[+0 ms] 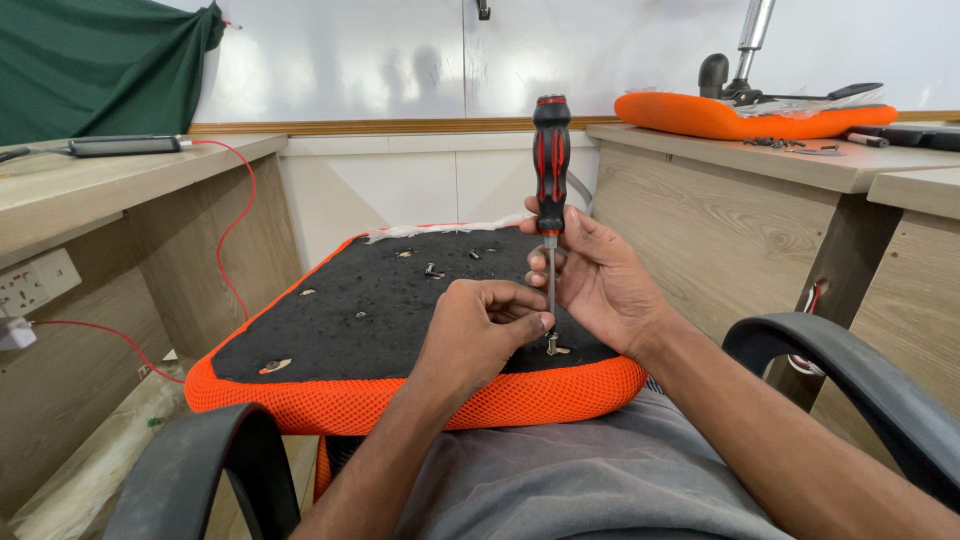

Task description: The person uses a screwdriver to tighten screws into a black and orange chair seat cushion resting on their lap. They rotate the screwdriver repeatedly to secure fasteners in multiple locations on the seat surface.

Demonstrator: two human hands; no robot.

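An orange mesh seat cushion (420,400) lies upside down on my lap, its black underside (380,300) facing up. A black and red screwdriver (551,160) stands upright on a screw (552,345) near the cushion's front right edge. My right hand (595,275) grips the screwdriver's lower handle and shaft. My left hand (480,330) pinches the shaft just above the screw. Loose screws (432,270) lie near the middle of the underside.
Black chair armrests (850,380) flank my lap, the left one (200,460) low in view. A second orange cushion (740,115) with a metal post lies on the right desk beside small screws. A red cable (235,215) hangs from the left desk near a wall socket (35,282).
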